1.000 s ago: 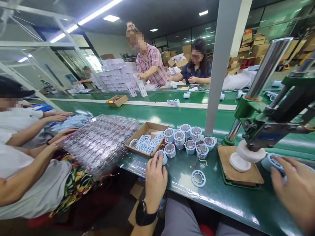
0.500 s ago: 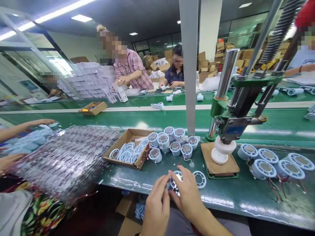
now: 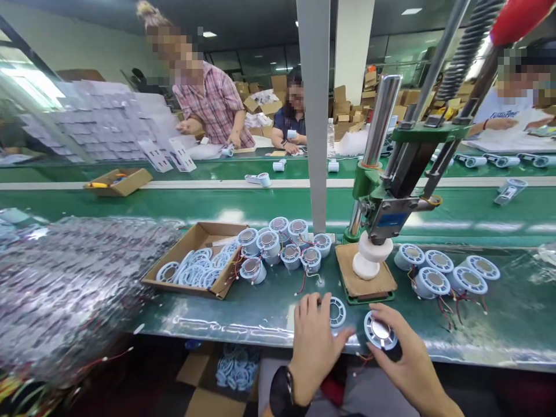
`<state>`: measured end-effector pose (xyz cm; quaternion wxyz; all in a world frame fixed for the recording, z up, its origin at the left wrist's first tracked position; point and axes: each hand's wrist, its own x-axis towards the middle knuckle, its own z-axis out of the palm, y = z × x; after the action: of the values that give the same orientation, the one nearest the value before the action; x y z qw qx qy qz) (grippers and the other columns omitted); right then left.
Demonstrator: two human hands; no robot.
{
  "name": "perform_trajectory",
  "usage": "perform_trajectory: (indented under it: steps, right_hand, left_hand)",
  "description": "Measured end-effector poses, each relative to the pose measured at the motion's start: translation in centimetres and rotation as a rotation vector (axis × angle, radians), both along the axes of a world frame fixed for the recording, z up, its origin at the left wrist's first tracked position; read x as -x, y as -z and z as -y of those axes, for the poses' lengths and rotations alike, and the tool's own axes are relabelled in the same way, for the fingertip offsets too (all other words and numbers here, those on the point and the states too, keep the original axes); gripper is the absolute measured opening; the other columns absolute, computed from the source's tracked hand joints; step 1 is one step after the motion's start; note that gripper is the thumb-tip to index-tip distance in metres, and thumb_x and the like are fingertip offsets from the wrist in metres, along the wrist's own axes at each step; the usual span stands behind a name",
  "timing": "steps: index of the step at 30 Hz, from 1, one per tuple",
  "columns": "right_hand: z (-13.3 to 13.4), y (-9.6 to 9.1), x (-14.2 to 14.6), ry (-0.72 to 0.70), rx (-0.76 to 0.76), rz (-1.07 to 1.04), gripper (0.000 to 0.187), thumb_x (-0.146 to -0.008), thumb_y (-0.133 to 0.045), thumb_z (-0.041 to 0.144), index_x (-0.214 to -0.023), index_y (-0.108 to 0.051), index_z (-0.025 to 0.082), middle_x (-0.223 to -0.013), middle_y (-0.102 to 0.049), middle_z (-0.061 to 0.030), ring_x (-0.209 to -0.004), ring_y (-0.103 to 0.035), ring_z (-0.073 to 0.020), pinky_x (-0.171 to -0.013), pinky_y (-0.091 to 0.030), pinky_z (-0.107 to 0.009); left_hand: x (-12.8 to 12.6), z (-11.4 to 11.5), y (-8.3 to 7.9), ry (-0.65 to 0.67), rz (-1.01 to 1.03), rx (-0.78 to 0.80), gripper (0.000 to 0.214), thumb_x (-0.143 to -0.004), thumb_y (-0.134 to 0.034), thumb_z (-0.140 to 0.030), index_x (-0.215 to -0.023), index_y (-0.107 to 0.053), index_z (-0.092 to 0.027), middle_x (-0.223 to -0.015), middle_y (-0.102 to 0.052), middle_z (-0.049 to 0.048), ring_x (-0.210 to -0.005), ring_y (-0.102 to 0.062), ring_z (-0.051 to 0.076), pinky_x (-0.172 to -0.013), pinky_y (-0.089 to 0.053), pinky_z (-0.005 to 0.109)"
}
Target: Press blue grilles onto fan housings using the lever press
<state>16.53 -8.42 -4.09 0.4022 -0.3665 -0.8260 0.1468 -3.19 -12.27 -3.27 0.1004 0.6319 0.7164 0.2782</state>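
My right hand (image 3: pixel 403 362) grips a round pale-blue part (image 3: pixel 379 332) with a shiny metal centre at the near edge of the green bench (image 3: pixel 269 307). My left hand (image 3: pixel 315 341) lies over the bench edge with fingers stretched out, its fingertips touching a flat pale-blue ring (image 3: pixel 335 311). Just beyond stands a green hand press (image 3: pixel 393 197) with a white round head over a brown pad (image 3: pixel 364 284). A cluster of similar round parts with red and black wires (image 3: pixel 282 246) sits left of the press. Several more (image 3: pixel 447 272) lie to its right.
An open cardboard box of pale-blue rings (image 3: pixel 195 266) sits at the left, beside a large pile of shiny clear trays (image 3: pixel 65 289). A grey post (image 3: pixel 315 110) rises behind the parts. Beyond the conveyor belt (image 3: pixel 260 200), other people work at a far bench.
My hands have parted: the right one carried the round part to the right, and the left one reached onto the flat ring. The view shifted right, so everything slid left.
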Motion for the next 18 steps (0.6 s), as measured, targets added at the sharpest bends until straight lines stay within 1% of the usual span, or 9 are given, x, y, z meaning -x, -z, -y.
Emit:
perform_trajectory:
  steps: [1,3,6,8,11,12,14,15,18]
  right_hand:
    - [-0.4,0.0,-0.3,0.002,0.003,0.015,0.037,-0.084,-0.061,0.015,-0.12,-0.056,0.023,-0.119,-0.068,-0.0103,-0.109,-0.068,-0.0222,-0.091,-0.058,-0.032]
    - [-0.7,0.1,-0.6,-0.022,0.024,0.026,0.043,-0.083,-0.061,0.016,-0.125,-0.055,0.024,-0.121,-0.068,-0.0094,-0.111,-0.067,-0.0226,-0.094,-0.058,-0.035]
    - [-0.6,0.6,-0.5,-0.056,0.061,0.006,0.049,-0.082,-0.062,0.014,-0.129,-0.054,0.024,-0.125,-0.067,-0.0093,-0.116,-0.065,-0.0226,-0.097,-0.057,-0.035]
    - [-0.4,1.0,0.1,-0.056,0.085,-0.02,0.049,-0.08,-0.062,0.013,-0.128,-0.055,0.023,-0.127,-0.066,-0.0104,-0.118,-0.065,-0.0232,-0.097,-0.057,-0.035]
    - [0.0,1.7,2.1,-0.055,0.163,-0.06,0.05,-0.077,-0.061,0.011,-0.126,-0.057,0.02,-0.124,-0.067,-0.0118,-0.116,-0.066,-0.0243,-0.097,-0.057,-0.036]
    - [0.1,1.9,3.0,-0.057,0.199,-0.068,0.052,-0.076,-0.061,0.011,-0.127,-0.057,0.019,-0.123,-0.068,-0.0118,-0.115,-0.067,-0.0244,-0.098,-0.057,-0.036]
    - [0.3,2.2,4.7,-0.05,0.259,-0.077,0.056,-0.074,-0.059,0.011,-0.129,-0.055,0.018,-0.123,-0.069,-0.012,-0.113,-0.068,-0.0245,-0.098,-0.057,-0.037]
    - [0.3,2.4,5.5,-0.044,0.275,-0.081,0.058,-0.074,-0.058,0.01,-0.131,-0.054,0.017,-0.123,-0.069,-0.0122,-0.113,-0.068,-0.0245,-0.097,-0.057,-0.038]
    - [0.4,3.0,6.9,-0.042,0.282,-0.1,0.066,-0.069,-0.053,0.008,-0.134,-0.051,0.016,-0.127,-0.068,-0.0129,-0.115,-0.068,-0.0249,-0.097,-0.057,-0.039]
  left_hand:
    - [-0.1,-0.4,0.1,0.011,-0.028,0.018,0.052,-0.074,-0.075,-0.027,-0.121,-0.062,-0.01,-0.114,-0.065,0.0189,-0.108,-0.057,0.039,-0.093,-0.048,0.06]
    - [0.7,-0.6,0.5,0.087,-0.043,0.035,0.052,-0.076,-0.07,-0.018,-0.126,-0.059,-0.014,-0.121,-0.064,0.0154,-0.113,-0.056,0.035,-0.098,-0.047,0.056]
    - [2.8,-0.2,1.6,0.167,-0.057,-0.01,0.068,-0.076,-0.068,-0.012,-0.14,-0.046,-0.016,-0.138,-0.058,0.014,-0.126,-0.049,0.033,-0.106,-0.042,0.054]
    - [3.7,0.2,2.4,0.144,-0.067,-0.07,0.066,-0.078,-0.068,-0.018,-0.14,-0.045,-0.015,-0.139,-0.057,0.016,-0.128,-0.048,0.036,-0.107,-0.041,0.058]
    - [3.9,0.3,2.9,0.041,0.008,-0.15,0.044,-0.084,-0.065,-0.025,-0.126,-0.056,-0.016,-0.124,-0.067,0.0152,-0.117,-0.058,0.035,-0.1,-0.047,0.056]
    - [3.8,0.4,2.7,0.0,0.063,-0.169,0.041,-0.086,-0.063,-0.026,-0.125,-0.056,-0.016,-0.119,-0.069,0.0148,-0.113,-0.061,0.033,-0.096,-0.051,0.053]
    - [3.5,0.6,1.7,-0.026,0.151,-0.192,0.046,-0.087,-0.062,-0.027,-0.131,-0.049,-0.017,-0.118,-0.069,0.0144,-0.107,-0.066,0.029,-0.091,-0.055,0.048]
    - [3.3,0.7,1.0,0.01,0.158,-0.195,0.052,-0.087,-0.062,-0.028,-0.135,-0.045,-0.018,-0.12,-0.069,0.0141,-0.107,-0.066,0.028,-0.091,-0.056,0.046]
    - [3.0,1.1,-0.9,0.229,0.044,-0.204,0.065,-0.085,-0.062,-0.022,-0.144,-0.035,-0.021,-0.13,-0.065,0.0131,-0.116,-0.062,0.028,-0.095,-0.054,0.044]
